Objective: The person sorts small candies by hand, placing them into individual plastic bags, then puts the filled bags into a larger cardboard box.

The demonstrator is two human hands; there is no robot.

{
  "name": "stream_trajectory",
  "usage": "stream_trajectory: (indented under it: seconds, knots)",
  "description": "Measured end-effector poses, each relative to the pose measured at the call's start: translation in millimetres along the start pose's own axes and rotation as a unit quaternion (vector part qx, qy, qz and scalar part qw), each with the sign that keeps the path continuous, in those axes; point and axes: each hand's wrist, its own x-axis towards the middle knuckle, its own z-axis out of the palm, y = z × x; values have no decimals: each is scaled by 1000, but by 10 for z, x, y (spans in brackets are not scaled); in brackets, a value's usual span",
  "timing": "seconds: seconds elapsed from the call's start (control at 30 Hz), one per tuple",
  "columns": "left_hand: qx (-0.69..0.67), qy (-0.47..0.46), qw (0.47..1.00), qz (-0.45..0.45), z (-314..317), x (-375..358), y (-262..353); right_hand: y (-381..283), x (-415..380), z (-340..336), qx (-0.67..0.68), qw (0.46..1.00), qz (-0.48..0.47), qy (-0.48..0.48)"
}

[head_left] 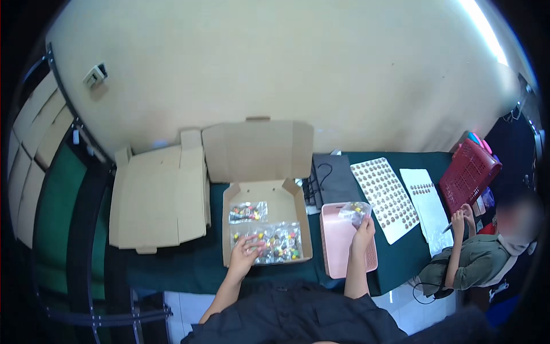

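Observation:
An open cardboard box (307, 232) stands before me with its lid raised against the wall. Inside it lie several clear plastic bags (281, 243) of small colourful pieces, and one such bag (248, 212) is set apart near the box's left side. My left hand (246, 252) rests over the bags at the front left of the box, its fingers spread and nothing gripped. Over the pink basket (338, 246), my right hand (363, 232) holds a clear plastic bag (354, 212) with a few colourful pieces in it. The exact kind of the pieces is too small to tell.
Flattened cardboard boxes (157, 200) are stacked at the left. Sticker sheets (387, 198) and a partly filled sheet (423, 198) lie right of the basket. A dark bag (335, 178) sits behind. At far right, a person (478, 258) works near a red basket (467, 175).

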Motion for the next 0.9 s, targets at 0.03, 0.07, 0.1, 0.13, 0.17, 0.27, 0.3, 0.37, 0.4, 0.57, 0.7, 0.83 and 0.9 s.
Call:
stream_trajectory:
  seconds: [0.03,0.07,0.1,0.13,0.17,0.27,0.3,0.37,0.4,0.57,0.7,0.83,0.9]
  knots:
    - [-23,21,999,-44,3,24,51,62,38,-67,18,1000,-1,-15]
    - [-45,40,994,-93,4,33,78,141,35,-113,22,1000,-9,-1]
    - [-40,21,995,-91,4,87,75,218,33,-130,-46,999,-14,-19]
    - [-25,44,992,-112,9,113,51,204,-6,-136,-118,992,-13,-32]
    - [-8,66,989,-135,17,140,11,208,-66,-113,-106,992,-26,-64]
    - [45,69,986,-144,-28,328,-208,122,-255,77,-54,975,-25,-216]
    - [32,64,986,-152,-45,382,-276,32,-317,130,-36,957,31,-285]
    - [-35,49,979,-196,-125,491,-413,-22,-353,192,-17,896,122,-427]
    - [-111,53,964,-236,-166,567,-432,-7,-345,226,-16,854,156,-497]
    - [-23,-76,968,-238,-30,600,-169,190,-306,454,-19,847,177,-500]
    - [-11,8,979,-203,-227,705,-289,594,-342,615,6,881,285,-377]
    - [-18,80,983,-165,-228,738,-278,804,-597,762,116,846,398,-335]
    - [-20,112,979,-172,-161,720,-212,1016,-708,800,146,798,469,-349]
